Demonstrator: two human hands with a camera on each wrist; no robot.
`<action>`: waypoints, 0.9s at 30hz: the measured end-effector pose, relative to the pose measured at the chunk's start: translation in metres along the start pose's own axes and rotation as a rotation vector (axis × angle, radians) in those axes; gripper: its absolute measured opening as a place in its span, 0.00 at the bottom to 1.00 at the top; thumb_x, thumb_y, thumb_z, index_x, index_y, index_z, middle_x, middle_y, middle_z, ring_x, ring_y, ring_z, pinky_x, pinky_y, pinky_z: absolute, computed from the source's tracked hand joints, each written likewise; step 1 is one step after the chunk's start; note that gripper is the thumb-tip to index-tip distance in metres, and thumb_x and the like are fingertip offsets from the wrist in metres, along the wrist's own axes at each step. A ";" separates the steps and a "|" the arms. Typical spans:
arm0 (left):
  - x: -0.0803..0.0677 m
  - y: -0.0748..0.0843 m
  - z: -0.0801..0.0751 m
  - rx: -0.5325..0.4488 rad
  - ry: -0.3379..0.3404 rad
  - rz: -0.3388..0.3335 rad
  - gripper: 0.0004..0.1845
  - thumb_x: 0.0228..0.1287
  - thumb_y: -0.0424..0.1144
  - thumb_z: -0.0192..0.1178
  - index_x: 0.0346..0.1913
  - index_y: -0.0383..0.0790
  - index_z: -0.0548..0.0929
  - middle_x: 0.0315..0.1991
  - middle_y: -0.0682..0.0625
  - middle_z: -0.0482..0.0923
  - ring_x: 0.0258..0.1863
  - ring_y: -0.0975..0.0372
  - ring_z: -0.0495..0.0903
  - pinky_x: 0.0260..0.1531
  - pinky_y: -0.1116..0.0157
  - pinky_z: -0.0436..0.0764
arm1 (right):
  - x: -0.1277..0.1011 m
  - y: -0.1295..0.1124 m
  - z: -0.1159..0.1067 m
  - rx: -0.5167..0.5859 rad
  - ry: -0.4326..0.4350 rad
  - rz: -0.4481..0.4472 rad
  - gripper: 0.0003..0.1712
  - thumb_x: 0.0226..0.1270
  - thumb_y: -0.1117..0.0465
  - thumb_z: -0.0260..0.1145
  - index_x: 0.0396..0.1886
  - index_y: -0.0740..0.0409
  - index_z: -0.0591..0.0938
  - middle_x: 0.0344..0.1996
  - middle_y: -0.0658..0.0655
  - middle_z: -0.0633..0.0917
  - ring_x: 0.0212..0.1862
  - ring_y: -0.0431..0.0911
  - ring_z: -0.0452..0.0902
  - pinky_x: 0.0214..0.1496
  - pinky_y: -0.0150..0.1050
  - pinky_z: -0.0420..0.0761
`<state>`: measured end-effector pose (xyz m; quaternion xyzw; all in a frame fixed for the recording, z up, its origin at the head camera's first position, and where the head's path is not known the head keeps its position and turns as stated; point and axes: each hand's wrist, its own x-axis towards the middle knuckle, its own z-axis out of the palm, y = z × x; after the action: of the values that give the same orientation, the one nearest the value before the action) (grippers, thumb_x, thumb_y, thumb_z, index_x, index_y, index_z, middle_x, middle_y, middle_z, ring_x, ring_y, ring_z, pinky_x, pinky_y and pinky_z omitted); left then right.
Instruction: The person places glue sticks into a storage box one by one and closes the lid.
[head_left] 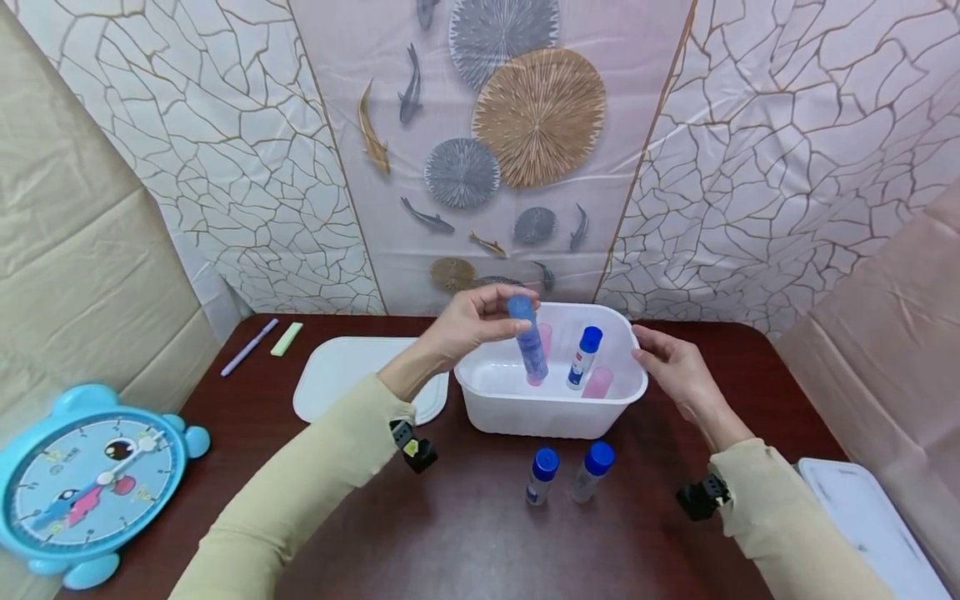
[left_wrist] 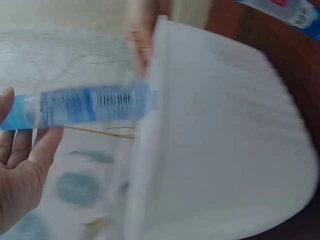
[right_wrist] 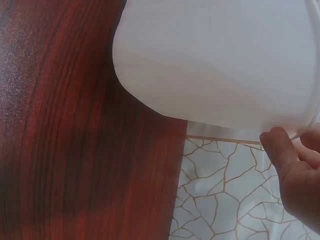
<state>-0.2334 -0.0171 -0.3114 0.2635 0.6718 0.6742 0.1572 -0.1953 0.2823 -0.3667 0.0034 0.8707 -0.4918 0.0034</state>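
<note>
I am finding no text I can actually read. The blue tube (left_wrist: 95,105) is showing printed lines like a barcode, too blurred to make out. The glue stick (head_left: 582,358) in the white tub (head_left: 551,412) is carrying a red label mark, too small. The clock (head_left: 90,479) numerals are staying illegible.

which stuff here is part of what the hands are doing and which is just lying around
In use:
- left hand holding a blue glue stick over the white tub
- right hand on the tub's rim
- glue stick in tub
- two glue sticks on table

Lying about:
- blue clock
- white lid
- purple pen
- green eraser
</note>
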 end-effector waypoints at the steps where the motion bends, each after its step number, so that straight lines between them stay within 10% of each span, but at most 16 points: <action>1: 0.004 -0.008 0.003 0.011 0.006 -0.014 0.20 0.60 0.27 0.61 0.56 0.32 0.77 0.54 0.34 0.77 0.42 0.63 0.81 0.50 0.62 0.80 | 0.000 0.000 0.000 0.003 0.000 -0.002 0.28 0.73 0.63 0.53 0.69 0.66 0.61 0.63 0.71 0.69 0.58 0.57 0.71 0.50 0.28 0.77; 9: 0.024 -0.057 0.018 0.175 -0.062 -0.174 0.19 0.55 0.28 0.66 0.52 0.34 0.81 0.51 0.41 0.80 0.40 0.65 0.81 0.45 0.67 0.80 | 0.000 0.001 0.000 0.011 -0.019 -0.003 0.29 0.73 0.63 0.53 0.70 0.66 0.60 0.65 0.70 0.67 0.61 0.59 0.69 0.55 0.37 0.75; 27: 0.032 -0.070 0.027 0.324 -0.206 -0.271 0.19 0.52 0.25 0.67 0.49 0.33 0.82 0.44 0.43 0.83 0.38 0.64 0.81 0.41 0.72 0.79 | -0.001 0.001 0.000 -0.004 0.003 -0.016 0.28 0.73 0.63 0.52 0.69 0.67 0.61 0.63 0.71 0.69 0.60 0.60 0.70 0.55 0.38 0.75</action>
<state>-0.2542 0.0269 -0.3771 0.2602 0.7809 0.4999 0.2694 -0.1947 0.2834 -0.3676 -0.0028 0.8716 -0.4903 -0.0018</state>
